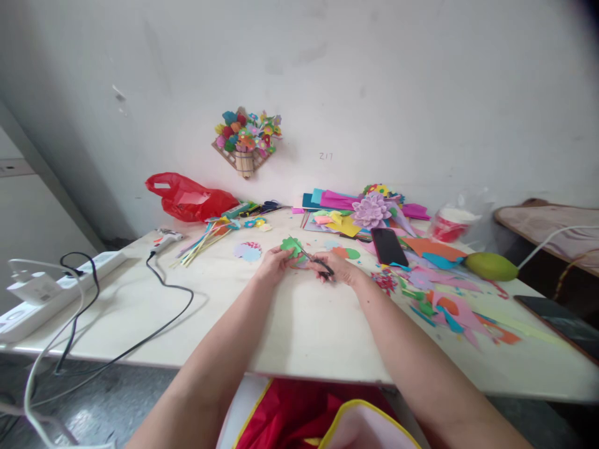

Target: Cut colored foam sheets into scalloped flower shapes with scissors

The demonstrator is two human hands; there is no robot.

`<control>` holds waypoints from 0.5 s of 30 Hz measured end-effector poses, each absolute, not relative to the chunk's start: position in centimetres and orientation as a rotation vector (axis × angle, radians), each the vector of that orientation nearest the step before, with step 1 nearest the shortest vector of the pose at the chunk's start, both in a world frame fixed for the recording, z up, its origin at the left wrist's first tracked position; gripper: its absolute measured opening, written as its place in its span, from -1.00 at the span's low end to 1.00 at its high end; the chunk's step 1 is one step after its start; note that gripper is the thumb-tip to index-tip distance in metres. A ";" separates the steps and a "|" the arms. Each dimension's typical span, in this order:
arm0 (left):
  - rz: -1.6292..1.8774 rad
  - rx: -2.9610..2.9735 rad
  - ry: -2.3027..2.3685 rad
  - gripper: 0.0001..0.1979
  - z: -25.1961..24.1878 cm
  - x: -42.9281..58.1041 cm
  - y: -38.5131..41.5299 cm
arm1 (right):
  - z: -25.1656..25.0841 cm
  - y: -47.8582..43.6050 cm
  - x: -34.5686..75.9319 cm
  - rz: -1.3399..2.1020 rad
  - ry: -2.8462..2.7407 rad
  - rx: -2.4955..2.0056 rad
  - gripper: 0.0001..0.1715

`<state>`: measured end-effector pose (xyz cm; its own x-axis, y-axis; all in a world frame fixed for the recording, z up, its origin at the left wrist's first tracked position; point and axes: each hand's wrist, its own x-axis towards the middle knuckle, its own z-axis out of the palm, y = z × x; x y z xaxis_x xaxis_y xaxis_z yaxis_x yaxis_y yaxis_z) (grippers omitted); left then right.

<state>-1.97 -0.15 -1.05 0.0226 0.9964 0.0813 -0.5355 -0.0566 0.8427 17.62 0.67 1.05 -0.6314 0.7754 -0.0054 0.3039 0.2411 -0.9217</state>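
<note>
Over the middle of the white table, my left hand pinches a small green scallop-edged cutout, which looks like felt or foam sheet. My right hand is closed round the black handles of a pair of scissors. The scissor blades point left and meet the right edge of the green piece. Just left of my left hand lie pale blue and lilac scalloped cutouts. Behind my right hand are an orange cutout and a green round cutout.
A glue gun, thin sticks and a red plastic bag are on the left, beyond a power strip with cables. Rightward lie a phone, coloured scraps and a green oval object. Coloured sheets lie by the wall.
</note>
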 end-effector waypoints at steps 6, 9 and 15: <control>1.446 0.856 0.750 -0.86 -0.9 -1.9 -0.3 | 1.0 0.6 17.6 1.376 -2.047 -0.984 -0.63; 1.448 0.854 0.732 -0.87 -0.9 -1.9 -0.3 | 1.1 0.5 17.5 1.373 -2.042 -1.002 -0.64; 1.455 0.843 0.726 -0.88 -1.0 -1.9 -0.2 | 1.3 0.2 17.4 1.382 -2.019 -1.023 -0.65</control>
